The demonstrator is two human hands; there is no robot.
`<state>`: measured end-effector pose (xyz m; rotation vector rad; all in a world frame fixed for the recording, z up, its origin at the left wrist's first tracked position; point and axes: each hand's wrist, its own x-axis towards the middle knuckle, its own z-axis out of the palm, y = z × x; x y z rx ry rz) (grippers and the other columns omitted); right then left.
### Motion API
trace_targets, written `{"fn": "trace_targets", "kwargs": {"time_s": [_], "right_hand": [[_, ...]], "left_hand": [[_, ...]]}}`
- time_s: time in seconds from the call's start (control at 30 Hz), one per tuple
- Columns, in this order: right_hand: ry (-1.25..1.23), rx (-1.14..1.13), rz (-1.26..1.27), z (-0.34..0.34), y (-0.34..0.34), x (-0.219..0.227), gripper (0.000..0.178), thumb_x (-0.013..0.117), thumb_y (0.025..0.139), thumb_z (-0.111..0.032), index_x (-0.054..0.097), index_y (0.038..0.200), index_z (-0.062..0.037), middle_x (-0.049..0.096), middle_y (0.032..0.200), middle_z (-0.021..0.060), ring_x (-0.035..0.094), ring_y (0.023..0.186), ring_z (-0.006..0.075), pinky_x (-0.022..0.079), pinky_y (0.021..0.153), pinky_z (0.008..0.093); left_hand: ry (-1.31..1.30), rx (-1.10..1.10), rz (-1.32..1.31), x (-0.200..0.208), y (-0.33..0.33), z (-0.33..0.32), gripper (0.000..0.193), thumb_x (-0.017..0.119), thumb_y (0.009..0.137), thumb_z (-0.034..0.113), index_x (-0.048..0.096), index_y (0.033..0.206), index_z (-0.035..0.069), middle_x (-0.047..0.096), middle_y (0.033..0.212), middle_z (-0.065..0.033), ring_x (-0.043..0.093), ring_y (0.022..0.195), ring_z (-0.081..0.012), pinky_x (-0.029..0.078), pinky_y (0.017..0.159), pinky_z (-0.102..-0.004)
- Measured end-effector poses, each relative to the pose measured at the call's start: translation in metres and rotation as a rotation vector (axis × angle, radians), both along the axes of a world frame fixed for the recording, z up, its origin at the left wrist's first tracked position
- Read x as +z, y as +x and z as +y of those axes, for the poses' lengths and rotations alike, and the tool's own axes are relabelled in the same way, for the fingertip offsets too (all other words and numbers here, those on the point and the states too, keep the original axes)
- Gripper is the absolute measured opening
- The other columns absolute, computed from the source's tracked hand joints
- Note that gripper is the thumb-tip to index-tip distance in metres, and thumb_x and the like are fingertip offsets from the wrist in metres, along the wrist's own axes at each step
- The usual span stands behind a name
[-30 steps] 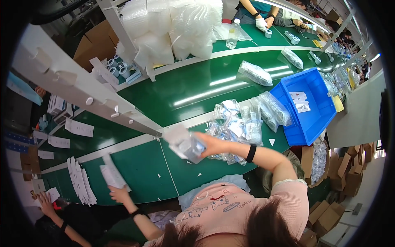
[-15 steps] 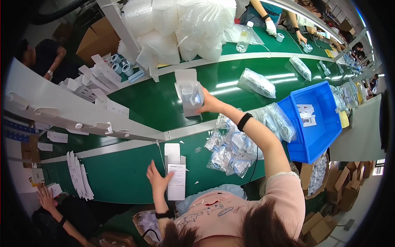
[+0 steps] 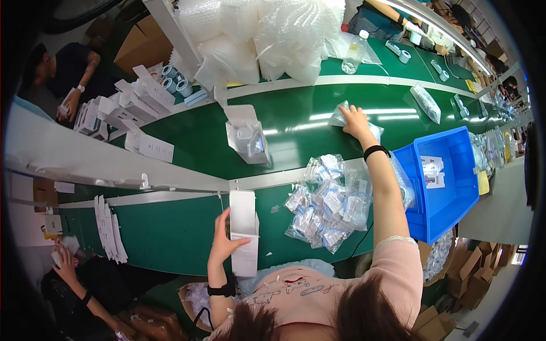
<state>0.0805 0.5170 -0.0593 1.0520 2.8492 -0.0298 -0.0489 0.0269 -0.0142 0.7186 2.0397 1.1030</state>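
Observation:
On the near green table a tall white box stands in front of me, its long flap upright. My left hand grips it by the left side, thumb across the front. My right hand reaches out over the green belt and is closed on a bubble-wrapped package, whose ends show on both sides of the fingers. Another white box, flap up, sits on the belt with a clear-bagged item inside. Beside my right forearm lies a pile of clear bags with white and blue contents.
A blue bin stands at right, a printed sheet inside. Bubble-wrap sheets are heaped at the back near a clear bottle. Flat white cartons lie at left. A metal rail divides table and belt. Other people work around.
My right hand has let go of the box on the belt and moved right onto the bubble-wrapped package. My left hand has closed onto the near white box.

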Motion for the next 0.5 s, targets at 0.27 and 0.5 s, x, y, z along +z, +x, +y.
{"fn": "trace_targets", "kwargs": {"time_s": [0.27, 0.5], "right_hand": [[-0.907, -0.168, 1.335, -0.091, 0.011, 0.102, 0.045, 0.056, 0.068, -0.012, 0.043, 0.11, -0.0025, 0.054, 0.096, 0.0106, 0.053, 0.091, 0.0253, 0.044, 0.08, 0.036], [-1.506, -0.635, 1.916, -0.252, -0.005, 0.113, 0.038, 0.057, 0.074, -0.016, 0.043, 0.107, -0.003, 0.048, 0.101, 0.008, 0.048, 0.095, 0.0185, 0.04, 0.082, 0.0313]], "left_hand": [[0.312, -0.079, 0.389, 0.03, 0.004, 0.075, 0.082, 0.081, 0.046, 0.013, 0.036, 0.114, 0.009, 0.03, 0.124, -0.0148, 0.036, 0.114, -0.0291, 0.032, 0.095, -0.0382], [0.527, 0.057, 0.6, -0.016, 0.037, 0.089, 0.08, 0.083, 0.048, 0.016, 0.027, 0.105, 0.008, 0.032, 0.121, -0.0195, 0.038, 0.111, -0.0321, 0.035, 0.091, -0.0398]]}}
